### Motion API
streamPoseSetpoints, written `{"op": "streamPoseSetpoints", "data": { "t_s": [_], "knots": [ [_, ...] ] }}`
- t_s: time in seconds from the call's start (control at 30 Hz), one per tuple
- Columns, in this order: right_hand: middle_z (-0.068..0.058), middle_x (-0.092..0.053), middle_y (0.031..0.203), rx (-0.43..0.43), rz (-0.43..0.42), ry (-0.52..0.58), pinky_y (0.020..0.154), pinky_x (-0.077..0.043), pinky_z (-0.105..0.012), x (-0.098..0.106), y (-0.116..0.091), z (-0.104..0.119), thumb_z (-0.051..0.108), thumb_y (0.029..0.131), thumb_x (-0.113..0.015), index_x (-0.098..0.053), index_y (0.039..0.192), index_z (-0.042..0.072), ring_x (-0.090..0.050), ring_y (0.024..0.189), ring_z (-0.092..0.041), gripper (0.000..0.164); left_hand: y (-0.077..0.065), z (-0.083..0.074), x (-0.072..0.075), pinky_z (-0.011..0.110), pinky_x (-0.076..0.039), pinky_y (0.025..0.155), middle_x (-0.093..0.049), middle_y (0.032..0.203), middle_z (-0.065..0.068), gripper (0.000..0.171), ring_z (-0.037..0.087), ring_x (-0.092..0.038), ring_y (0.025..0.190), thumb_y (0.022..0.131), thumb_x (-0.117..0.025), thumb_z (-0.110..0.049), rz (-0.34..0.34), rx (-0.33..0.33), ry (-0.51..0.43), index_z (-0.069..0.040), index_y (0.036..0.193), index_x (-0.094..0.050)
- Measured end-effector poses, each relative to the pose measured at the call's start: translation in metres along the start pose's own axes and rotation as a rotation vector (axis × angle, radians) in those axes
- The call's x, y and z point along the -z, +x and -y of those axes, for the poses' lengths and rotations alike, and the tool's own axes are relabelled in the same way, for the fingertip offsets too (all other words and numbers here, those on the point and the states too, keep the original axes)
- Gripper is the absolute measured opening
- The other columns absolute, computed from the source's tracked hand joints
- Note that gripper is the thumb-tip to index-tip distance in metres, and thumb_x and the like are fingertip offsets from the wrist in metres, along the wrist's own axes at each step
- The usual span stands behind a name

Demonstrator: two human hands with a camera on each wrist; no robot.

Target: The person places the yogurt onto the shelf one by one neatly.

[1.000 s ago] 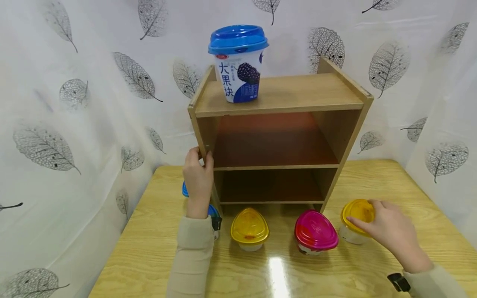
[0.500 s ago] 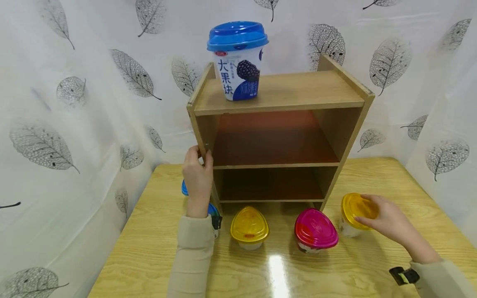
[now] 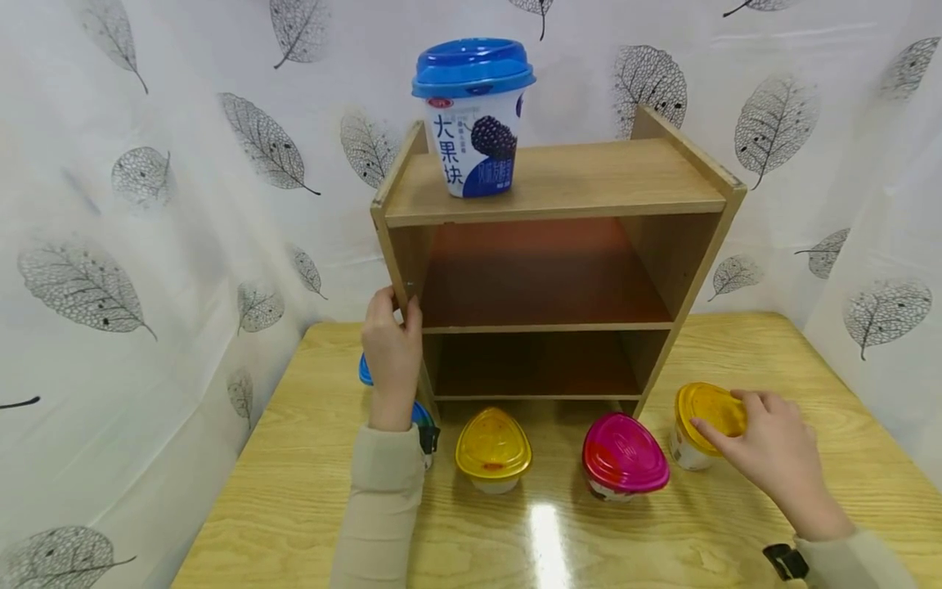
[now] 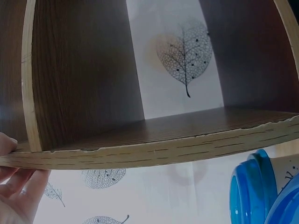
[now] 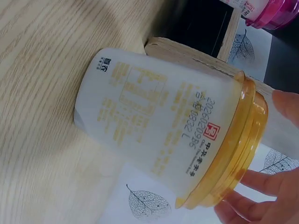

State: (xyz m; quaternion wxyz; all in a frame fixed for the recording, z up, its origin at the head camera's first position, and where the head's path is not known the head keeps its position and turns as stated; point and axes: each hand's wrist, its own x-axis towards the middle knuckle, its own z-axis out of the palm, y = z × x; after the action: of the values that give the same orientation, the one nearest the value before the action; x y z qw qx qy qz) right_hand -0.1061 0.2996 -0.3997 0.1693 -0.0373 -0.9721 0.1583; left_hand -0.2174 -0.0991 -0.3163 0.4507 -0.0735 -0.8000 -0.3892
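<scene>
A small wooden shelf unit stands on the table. My left hand grips its left side panel, thumb at the front edge and fingers on the outer side. At the right, my right hand holds the yellow lid of a yogurt cup between thumb and fingers. That white cup has printed text on its wall; whether its base touches the table cannot be told. A yellow-lidded cup and a pink-lidded cup stand before the unit.
On the unit's top board sits a blue-lidded blackberry yogurt cup. Beside the left panel are two blue lids, one nearer and one farther, partly hidden by my left arm. A leaf-patterned curtain hangs behind the table.
The yogurt cup at my right hand has turned and shifted slightly toward the back. My right hand moved with it, then turned back a little at the lid. My left hand stays on the panel.
</scene>
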Motion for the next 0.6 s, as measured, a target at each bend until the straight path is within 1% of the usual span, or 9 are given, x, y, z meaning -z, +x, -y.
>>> {"op": "streamPoseSetpoints", "data": {
  "t_s": [0.07, 0.17, 0.33, 0.47, 0.53, 0.6],
  "knots": [
    [-0.034, -0.046, 0.102, 0.0, 0.011, -0.007, 0.061, -0.031, -0.06, -0.0007, 0.0005, 0.0003, 0.053, 0.072, -0.063, -0.049, 0.109, -0.009, -0.038, 0.09, -0.05, 0.073, 0.0002, 0.0003, 0.0, 0.038, -0.051, 0.062, -0.058, 0.087, 0.019, 0.017, 0.03, -0.058, 0.079, 0.084, -0.057, -0.007, 0.002, -0.004, 0.005, 0.008, 0.093, -0.057],
    [-0.036, -0.045, 0.102, 0.025, 0.031, 0.025, 0.065, -0.032, -0.063, -0.0002, 0.0022, -0.001, 0.048, 0.072, -0.066, -0.049, 0.109, -0.011, -0.038, 0.09, -0.052, 0.072, 0.0004, 0.0003, -0.0001, 0.038, -0.05, 0.063, -0.058, 0.087, 0.019, 0.018, 0.03, -0.058, 0.079, 0.085, -0.057, -0.008, 0.007, -0.004, 0.0, 0.008, 0.094, -0.057],
    [-0.038, -0.045, 0.104, 0.125, 0.092, 0.135, 0.072, -0.034, -0.062, 0.002, 0.0062, -0.0043, 0.027, 0.071, -0.072, -0.046, 0.111, -0.015, -0.041, 0.091, -0.051, 0.064, 0.0004, 0.0016, -0.0004, 0.037, -0.05, 0.063, -0.058, 0.087, 0.019, 0.018, 0.029, -0.058, 0.079, 0.085, -0.056, -0.008, 0.009, -0.003, 0.012, 0.007, 0.094, -0.057],
    [-0.038, -0.043, 0.11, 0.173, 0.156, 0.208, 0.074, -0.035, -0.062, 0.0036, 0.0076, -0.0039, 0.013, 0.069, -0.073, -0.044, 0.114, -0.016, -0.041, 0.095, -0.052, 0.061, 0.0005, 0.0026, -0.001, 0.037, -0.05, 0.064, -0.058, 0.087, 0.019, 0.017, 0.029, -0.058, 0.079, 0.085, -0.056, -0.008, 0.006, -0.006, 0.016, 0.007, 0.093, -0.057],
    [-0.038, -0.04, 0.115, 0.182, 0.159, 0.229, 0.077, -0.032, -0.064, 0.0038, 0.0077, -0.0036, 0.01, 0.07, -0.071, -0.043, 0.115, -0.015, -0.038, 0.099, -0.054, 0.059, 0.0005, 0.0029, -0.0014, 0.037, -0.05, 0.065, -0.058, 0.086, 0.019, 0.017, 0.03, -0.058, 0.079, 0.085, -0.056, -0.008, 0.005, -0.007, 0.013, 0.007, 0.093, -0.057],
    [-0.038, -0.037, 0.119, 0.176, 0.131, 0.236, 0.079, -0.029, -0.065, 0.0028, 0.0067, -0.0032, 0.012, 0.072, -0.069, -0.043, 0.115, -0.015, -0.035, 0.102, -0.055, 0.056, 0.0005, 0.0028, -0.0016, 0.037, -0.05, 0.064, -0.058, 0.086, 0.019, 0.017, 0.03, -0.057, 0.079, 0.084, -0.056, -0.007, 0.003, -0.011, 0.01, 0.007, 0.093, -0.057]
  ]
}}
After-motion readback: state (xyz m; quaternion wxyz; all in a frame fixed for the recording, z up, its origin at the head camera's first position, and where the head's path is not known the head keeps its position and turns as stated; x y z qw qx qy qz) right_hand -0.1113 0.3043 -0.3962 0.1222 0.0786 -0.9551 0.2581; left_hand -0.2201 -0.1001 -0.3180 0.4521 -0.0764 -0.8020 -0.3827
